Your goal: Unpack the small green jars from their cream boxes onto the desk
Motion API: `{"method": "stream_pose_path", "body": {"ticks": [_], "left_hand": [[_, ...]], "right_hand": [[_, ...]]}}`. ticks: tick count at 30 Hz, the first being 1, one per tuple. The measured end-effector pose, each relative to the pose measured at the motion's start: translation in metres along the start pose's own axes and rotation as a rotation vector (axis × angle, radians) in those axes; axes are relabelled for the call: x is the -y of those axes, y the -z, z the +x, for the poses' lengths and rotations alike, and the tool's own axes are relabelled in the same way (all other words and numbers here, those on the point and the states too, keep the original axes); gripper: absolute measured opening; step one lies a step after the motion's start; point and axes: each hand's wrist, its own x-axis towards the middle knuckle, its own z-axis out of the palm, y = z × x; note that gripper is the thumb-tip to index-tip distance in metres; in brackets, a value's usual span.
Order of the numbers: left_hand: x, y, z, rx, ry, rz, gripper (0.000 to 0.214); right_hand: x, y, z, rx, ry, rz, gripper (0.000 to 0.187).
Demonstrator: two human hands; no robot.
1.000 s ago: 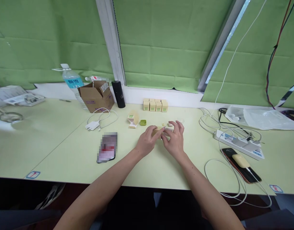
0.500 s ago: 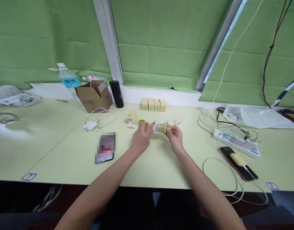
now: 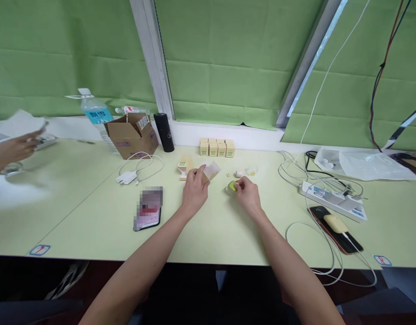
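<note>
Head view, left hand point(image 3: 195, 192): your fingers close round a small cream carton point(image 3: 211, 170), tipped up off the tabletop point(image 3: 92, 203), probably so its open end faces you
Head view, right hand point(image 3: 247, 195): your fingertips pinch the green piece point(image 3: 232, 186) where it sits on the tabletop, seemingly to steady it
Pose: both wrists low, reaching forward, hands near but apart
Behind: row of cartons point(image 3: 216, 148), lined up well beyond your hands

Head-worn, looking forward-down, table point(image 3: 92, 198) seemingly near

No lettering is legible; the water bottle label point(image 3: 94, 115) is blurred.
</note>
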Motion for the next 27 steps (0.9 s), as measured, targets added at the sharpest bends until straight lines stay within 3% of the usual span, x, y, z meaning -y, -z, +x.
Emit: {"method": "stream_pose_path", "body": {"ticks": [6,9,12,14,16,19,23,27], "left_hand": [[-0.002,-0.011,-0.001,0.010,0.075,-0.473,0.061],[-0.003,-0.015,0.001,0.057,0.209,-0.826,0.064],[-0.004,-0.014,0.004,0.127,0.365,-1.143,0.071],[-0.006,-0.010,0.005,0.183,0.440,-1.303,0.068],[-0.010,-0.007,0.005,0.229,0.466,-1.415,0.059],[-0.015,-0.004,0.004,0.301,0.462,-1.516,0.049],[-0.018,-0.004,0.002,0.380,0.473,-1.570,0.047],[-0.021,-0.003,0.000,0.414,0.442,-1.548,0.047]], "right_hand": [[0.006,-0.003,-0.005,0.090,0.018,-0.175,0.007],[0.008,0.003,-0.003,-0.042,0.065,-0.098,0.006],[0.015,0.010,-0.004,-0.259,0.152,0.121,0.013],[0.020,0.012,-0.007,-0.312,0.201,0.249,0.017],[0.024,0.010,-0.010,-0.253,0.237,0.358,0.019],[0.028,0.002,-0.015,-0.050,0.228,0.530,0.030],[0.027,-0.009,-0.017,0.175,0.108,0.723,0.057],[0.028,-0.011,-0.017,0.320,0.007,0.840,0.066]]}}
